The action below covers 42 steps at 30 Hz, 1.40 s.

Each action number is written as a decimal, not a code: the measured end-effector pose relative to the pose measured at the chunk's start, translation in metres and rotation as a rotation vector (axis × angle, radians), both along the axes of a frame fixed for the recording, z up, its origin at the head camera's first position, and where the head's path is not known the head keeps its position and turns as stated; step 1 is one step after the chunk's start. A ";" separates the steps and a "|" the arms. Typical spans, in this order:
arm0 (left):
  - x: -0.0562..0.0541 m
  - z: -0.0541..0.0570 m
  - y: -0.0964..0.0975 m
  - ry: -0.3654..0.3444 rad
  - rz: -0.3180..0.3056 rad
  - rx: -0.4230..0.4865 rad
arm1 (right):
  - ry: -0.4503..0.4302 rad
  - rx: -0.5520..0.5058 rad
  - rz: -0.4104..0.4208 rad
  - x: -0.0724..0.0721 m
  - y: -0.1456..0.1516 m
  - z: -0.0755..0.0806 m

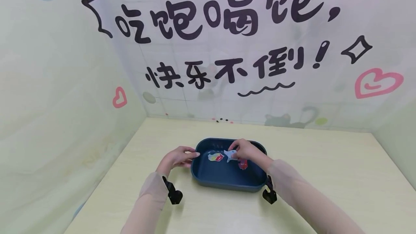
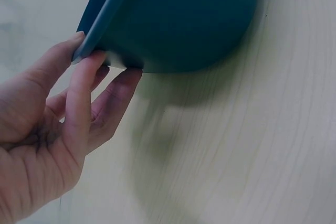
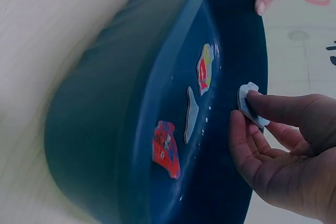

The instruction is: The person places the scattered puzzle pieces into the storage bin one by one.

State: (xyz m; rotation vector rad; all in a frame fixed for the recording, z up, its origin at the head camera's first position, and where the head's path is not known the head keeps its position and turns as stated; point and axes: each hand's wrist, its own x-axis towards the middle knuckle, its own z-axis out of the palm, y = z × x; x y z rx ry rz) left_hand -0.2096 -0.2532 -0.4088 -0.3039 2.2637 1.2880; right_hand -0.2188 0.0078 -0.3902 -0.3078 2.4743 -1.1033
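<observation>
A dark blue rounded tray (image 1: 224, 178) stands on the table in the head view. My left hand (image 1: 180, 156) holds its left rim, thumb on the inner side and fingers against the outer wall, as the left wrist view shows. Over the tray, my right hand (image 1: 247, 151) pinches a small pale flat cutout (image 3: 243, 99) between thumb and fingers. On the tray floor in the right wrist view lie a red and yellow cutout (image 3: 204, 70), a light blue one (image 3: 191, 116) and a red one (image 3: 165, 149), each with an irregular outline.
The pale wood-grain table (image 1: 325, 176) stretches around the tray. Behind it hangs a white printed backdrop (image 1: 195, 107) with black lettering and pink hearts, and fabric sides stand left and right. Each wrist carries a black camera mount (image 1: 175, 195).
</observation>
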 end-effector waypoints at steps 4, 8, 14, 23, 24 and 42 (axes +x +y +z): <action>-0.001 -0.003 0.000 0.000 0.007 -0.001 | -0.006 0.002 0.021 0.002 -0.008 -0.002; 0.000 -0.003 0.001 0.013 0.009 -0.003 | 0.006 0.011 0.043 0.002 -0.017 -0.004; -0.001 -0.002 0.001 0.010 0.009 -0.003 | -0.016 0.061 0.136 -0.002 -0.030 -0.009; -0.002 -0.002 0.001 -0.001 0.017 -0.021 | -0.101 0.109 0.205 -0.017 -0.052 -0.029; -0.003 -0.003 0.001 -0.004 0.018 -0.023 | -0.093 0.098 0.219 -0.027 -0.055 -0.043; -0.003 -0.002 0.000 0.001 0.005 -0.015 | -0.069 0.081 0.201 -0.053 -0.068 -0.100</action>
